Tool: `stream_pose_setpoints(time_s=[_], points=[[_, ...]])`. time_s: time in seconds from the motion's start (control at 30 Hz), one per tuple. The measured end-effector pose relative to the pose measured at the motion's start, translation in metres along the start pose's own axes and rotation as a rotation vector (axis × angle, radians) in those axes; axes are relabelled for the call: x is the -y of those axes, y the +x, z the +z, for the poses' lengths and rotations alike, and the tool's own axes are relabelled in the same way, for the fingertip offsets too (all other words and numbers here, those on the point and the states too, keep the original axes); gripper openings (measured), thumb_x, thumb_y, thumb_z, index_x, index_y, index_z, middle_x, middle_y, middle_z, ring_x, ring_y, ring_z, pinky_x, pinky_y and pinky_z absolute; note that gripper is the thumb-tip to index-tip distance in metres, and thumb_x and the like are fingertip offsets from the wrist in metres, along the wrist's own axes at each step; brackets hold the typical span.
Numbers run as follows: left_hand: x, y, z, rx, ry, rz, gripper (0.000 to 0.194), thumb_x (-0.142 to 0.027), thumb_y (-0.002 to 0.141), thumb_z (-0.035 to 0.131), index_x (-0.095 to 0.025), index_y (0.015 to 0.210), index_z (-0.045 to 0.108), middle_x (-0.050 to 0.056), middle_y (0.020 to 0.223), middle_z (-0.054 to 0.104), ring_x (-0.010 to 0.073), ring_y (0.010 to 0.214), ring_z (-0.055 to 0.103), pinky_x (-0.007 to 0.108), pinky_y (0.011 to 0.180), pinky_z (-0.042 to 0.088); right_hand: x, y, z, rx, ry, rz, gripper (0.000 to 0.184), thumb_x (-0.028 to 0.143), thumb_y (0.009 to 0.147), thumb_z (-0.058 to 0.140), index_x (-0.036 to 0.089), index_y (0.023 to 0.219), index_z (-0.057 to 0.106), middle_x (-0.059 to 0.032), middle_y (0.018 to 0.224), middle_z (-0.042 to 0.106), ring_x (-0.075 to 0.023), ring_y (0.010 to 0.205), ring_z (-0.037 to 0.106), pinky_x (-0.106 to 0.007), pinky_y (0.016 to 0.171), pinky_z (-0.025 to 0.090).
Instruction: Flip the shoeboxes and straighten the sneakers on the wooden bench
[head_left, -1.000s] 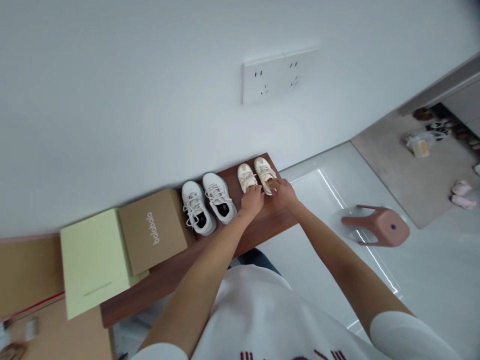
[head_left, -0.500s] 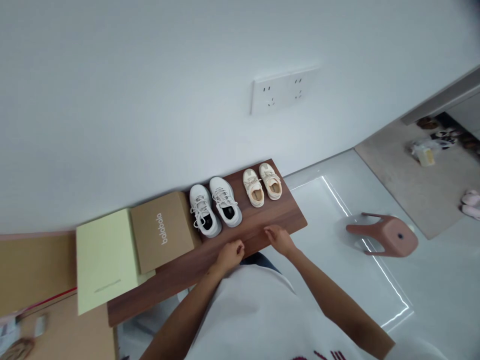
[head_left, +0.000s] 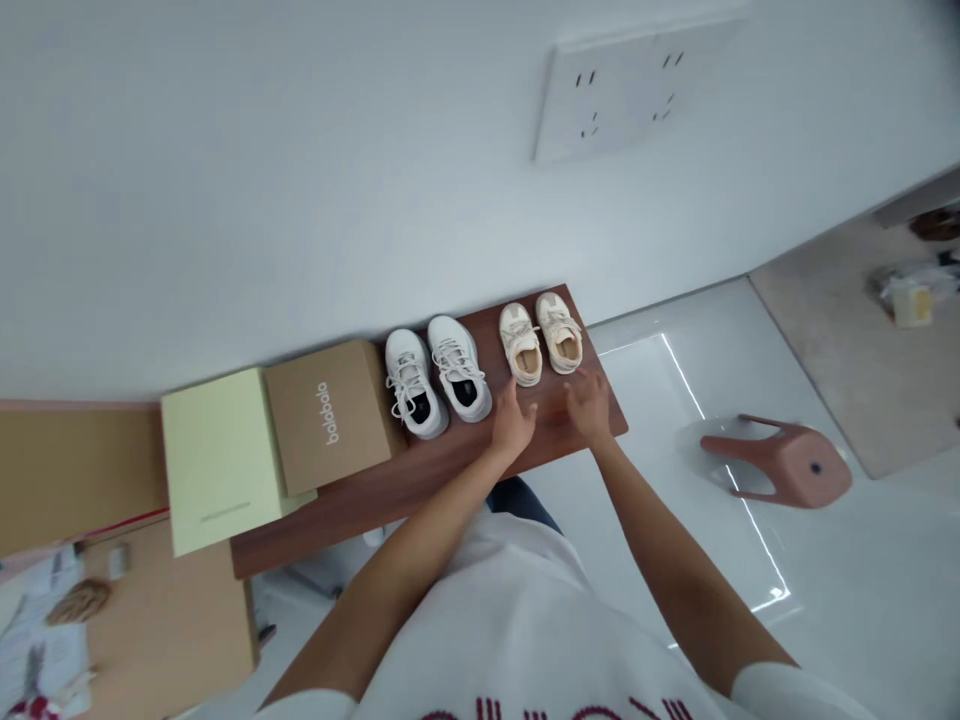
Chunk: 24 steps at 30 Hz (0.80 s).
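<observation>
Two small cream sneakers [head_left: 538,338] stand side by side at the right end of the brown wooden bench [head_left: 360,508], toes toward the wall. My left hand [head_left: 514,425] is just in front of the left small sneaker, thumb and fingers apart. Close to the heel of the right one, my right hand [head_left: 589,405] has its fingers spread. Whether either hand touches a sneaker I cannot tell; neither holds one. Left of them sits a larger pair of white sneakers [head_left: 439,375] with dark insoles.
A brown shoebox [head_left: 330,415] and a pale green box [head_left: 217,460] lie on the bench to the left. A pink stool [head_left: 802,465] is on the shiny floor at right. The wall [head_left: 337,180] carries a socket plate [head_left: 630,90]. Another surface with papers [head_left: 45,620] is at lower left.
Both hands have moved forward over the bench, up to the heels of the small cream sneakers, and their fingers have opened. My view has shifted somewhat.
</observation>
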<state>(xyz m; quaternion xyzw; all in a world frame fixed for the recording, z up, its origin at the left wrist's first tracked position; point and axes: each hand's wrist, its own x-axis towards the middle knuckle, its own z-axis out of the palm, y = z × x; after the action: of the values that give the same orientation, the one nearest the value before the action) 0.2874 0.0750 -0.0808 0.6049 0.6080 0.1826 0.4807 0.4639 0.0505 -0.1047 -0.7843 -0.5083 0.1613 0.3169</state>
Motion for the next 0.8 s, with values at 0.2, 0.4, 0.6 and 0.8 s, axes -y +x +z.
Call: stream_pose_setpoints(time_s=[0.2, 0.4, 0.6, 0.8], points=[[-0.031, 0.065, 0.029, -0.082, 0.069, -0.264, 0.046, -0.033, 0.085, 0.069, -0.018, 0.128, 0.062, 0.021, 0.145, 0.046, 0.0361, 0.129, 0.052, 0.046, 0.108, 0.040, -0.010, 0.055, 0.031, 0.042, 0.026, 0.019, 0.046, 0.048, 0.085, 0.066, 0.021, 0.122, 0.058, -0.0159, 0.135, 0.051, -0.0306, 0.119, 0.054, -0.049, 0.102, 0.046], [-0.034, 0.087, 0.026, -0.071, -0.207, -0.163, 0.023, -0.037, 0.088, 0.066, -0.017, 0.099, 0.070, 0.014, 0.117, 0.066, 0.0274, 0.112, 0.061, 0.039, 0.104, 0.044, -0.029, 0.074, 0.022, -0.017, 0.388, 0.211, 0.041, 0.054, 0.077, 0.074, 0.021, 0.096, 0.057, -0.0027, 0.095, 0.061, -0.0209, 0.091, 0.058, -0.041, 0.090, 0.052], [-0.023, 0.084, 0.028, 0.200, -0.940, -0.376, 0.036, -0.044, 0.090, 0.061, -0.025, 0.121, 0.061, 0.007, 0.111, 0.070, 0.0192, 0.100, 0.068, 0.034, 0.090, 0.052, -0.033, 0.089, 0.016, 0.100, 1.009, 0.669, 0.038, 0.056, 0.080, 0.068, 0.025, 0.099, 0.056, 0.0009, 0.089, 0.065, -0.0170, 0.080, 0.063, -0.034, 0.071, 0.057], [-0.004, 0.064, 0.035, 0.216, -1.024, -0.613, 0.036, -0.035, 0.095, 0.057, -0.029, 0.129, 0.049, 0.007, 0.114, 0.069, 0.0130, 0.090, 0.071, 0.033, 0.091, 0.053, -0.024, 0.082, 0.026, 0.057, 1.094, 0.880, 0.030, 0.048, 0.088, 0.056, 0.023, 0.104, 0.060, -0.0028, 0.089, 0.068, -0.0177, 0.081, 0.066, -0.033, 0.070, 0.059]])
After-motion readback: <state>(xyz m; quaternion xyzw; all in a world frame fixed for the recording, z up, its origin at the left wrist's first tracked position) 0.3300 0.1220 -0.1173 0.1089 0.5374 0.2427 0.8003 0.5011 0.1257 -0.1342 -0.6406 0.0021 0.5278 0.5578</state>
